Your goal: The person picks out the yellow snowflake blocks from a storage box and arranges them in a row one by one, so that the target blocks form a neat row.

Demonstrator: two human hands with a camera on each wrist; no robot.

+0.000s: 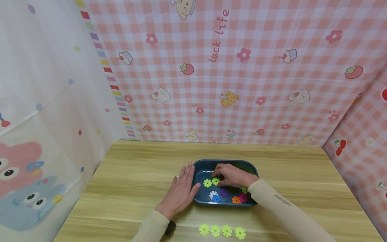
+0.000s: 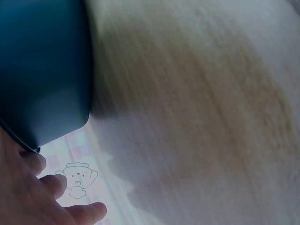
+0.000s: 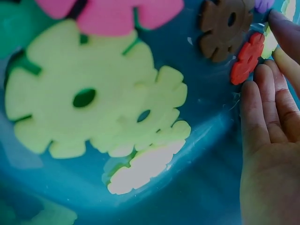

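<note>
A dark blue rectangular tub (image 1: 200, 202) holds several plastic snowflake discs. My left hand (image 1: 179, 195) lies with fingers extended against the tub's left side, its thumb over the rim; in the left wrist view its fingertips show beside the tub wall (image 2: 47, 70). My right hand (image 1: 234, 175) reaches inside, thumb and fingertips pinching a yellow-green snowflake disc (image 1: 215, 181). Another yellow-green disc (image 1: 207, 183) lies just left of it. Close to the fingers in the right wrist view are a red disc (image 3: 247, 58) and a brown disc (image 3: 226, 29).
In front of the tub, several yellow-green discs (image 1: 215, 231) form a row on the wooden table (image 1: 121, 188). White (image 1: 213, 194), blue (image 1: 216, 198), purple (image 1: 224, 192), orange (image 1: 236, 200) and magenta discs (image 1: 243, 197) lie inside the tub. Patterned cloth (image 1: 211, 84) hangs behind.
</note>
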